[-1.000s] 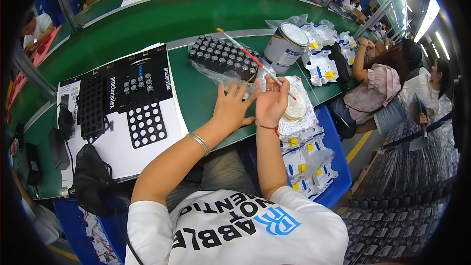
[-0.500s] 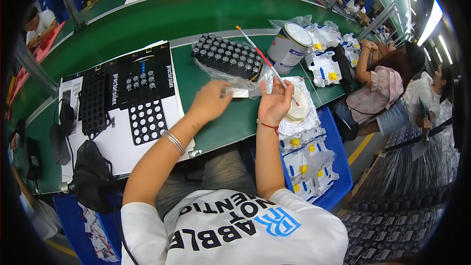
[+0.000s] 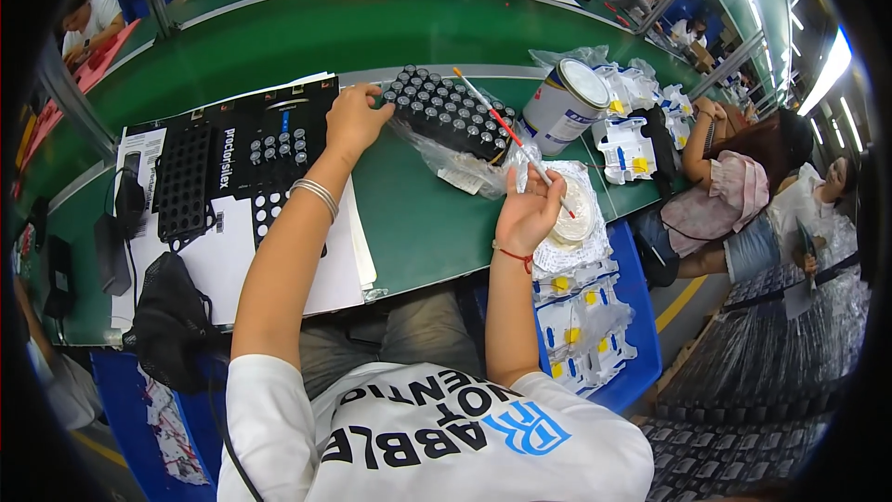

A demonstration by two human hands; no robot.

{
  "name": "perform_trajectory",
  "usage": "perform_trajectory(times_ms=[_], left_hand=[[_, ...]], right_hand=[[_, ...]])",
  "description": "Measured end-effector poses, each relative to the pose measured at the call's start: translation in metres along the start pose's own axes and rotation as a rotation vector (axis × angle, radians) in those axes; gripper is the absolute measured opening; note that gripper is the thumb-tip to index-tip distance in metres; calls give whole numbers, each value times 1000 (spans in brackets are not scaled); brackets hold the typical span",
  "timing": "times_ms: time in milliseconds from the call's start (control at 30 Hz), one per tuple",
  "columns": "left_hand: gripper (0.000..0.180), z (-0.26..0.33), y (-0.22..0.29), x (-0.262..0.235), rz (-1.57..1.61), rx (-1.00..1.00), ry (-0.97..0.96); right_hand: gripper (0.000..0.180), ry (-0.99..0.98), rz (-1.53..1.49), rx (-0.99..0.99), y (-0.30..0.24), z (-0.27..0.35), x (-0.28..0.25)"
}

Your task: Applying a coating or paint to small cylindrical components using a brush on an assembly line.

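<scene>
My left hand (image 3: 358,121) is at the left end of a black tray of small clear-topped round parts (image 3: 446,112). Its thumb and forefinger stand apart, with nothing visible between them. Clear plastic wrap (image 3: 437,156) with a white label lies crumpled along the tray's near side. My right hand (image 3: 531,212) is palm up, its fingers curled round a thin brush (image 3: 497,116) with a red and white handle. The brush slants up to the left, over the tray's right end. Below that hand sits a pale round dish (image 3: 569,221) on crumpled foil-like sheeting.
A metal can (image 3: 565,107) stands behind the dish, with white plastic housings (image 3: 627,149) to its right. At left, a black perforated tray (image 3: 183,188) and several round parts (image 3: 279,147) lie on printed card. A blue bin (image 3: 641,353) holds more housings; co-workers sit nearby.
My left hand has left the plastic wrap and moved up and left to the tray's left end. My right hand keeps hold of the brush. The whole view has shifted slightly.
</scene>
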State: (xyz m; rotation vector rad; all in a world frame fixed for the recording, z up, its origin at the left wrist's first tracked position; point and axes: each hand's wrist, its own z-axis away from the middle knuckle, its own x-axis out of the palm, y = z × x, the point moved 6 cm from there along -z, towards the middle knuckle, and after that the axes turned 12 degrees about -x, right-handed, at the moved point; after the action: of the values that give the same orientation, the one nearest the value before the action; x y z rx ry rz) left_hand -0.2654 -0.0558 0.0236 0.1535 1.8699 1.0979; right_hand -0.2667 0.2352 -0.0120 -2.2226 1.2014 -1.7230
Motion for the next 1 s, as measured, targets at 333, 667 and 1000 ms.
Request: perform_trajectory(times_ms=[333, 667, 1000], left_hand=[[24, 2, 6, -12, 80, 129, 120], [18, 130, 4, -93, 601, 62, -82], [28, 176, -107, -97, 852, -164, 0]], right_hand=[[21, 57, -2, 16, 2, 3, 3], [21, 39, -11, -16, -7, -1, -3], [29, -161, 837, -950, -171, -3, 28]])
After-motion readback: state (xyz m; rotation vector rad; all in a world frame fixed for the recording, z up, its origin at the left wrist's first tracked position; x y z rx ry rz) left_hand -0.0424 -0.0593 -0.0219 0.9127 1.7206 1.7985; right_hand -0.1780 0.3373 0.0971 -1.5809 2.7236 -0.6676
